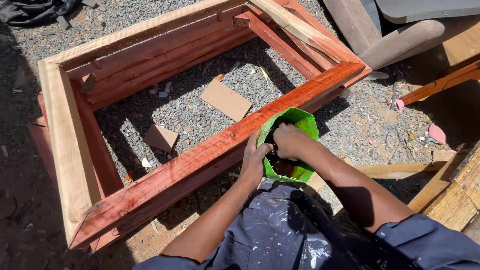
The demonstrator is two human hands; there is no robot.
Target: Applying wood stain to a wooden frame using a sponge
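Note:
A bright green cut-open container with dark liquid inside rests against the near rail of a reddish wooden frame. My left hand grips the container's left rim. My right hand reaches down inside it, fingers curled; whatever they hold is hidden in the dark interior. My knees, in paint-spattered dark blue trousers, are just below the container.
The frame lies on grey gravel, with cardboard scraps inside it. Loose planks and rough timber lie at right. A dark cloth sits at top left, grey curved objects at top right.

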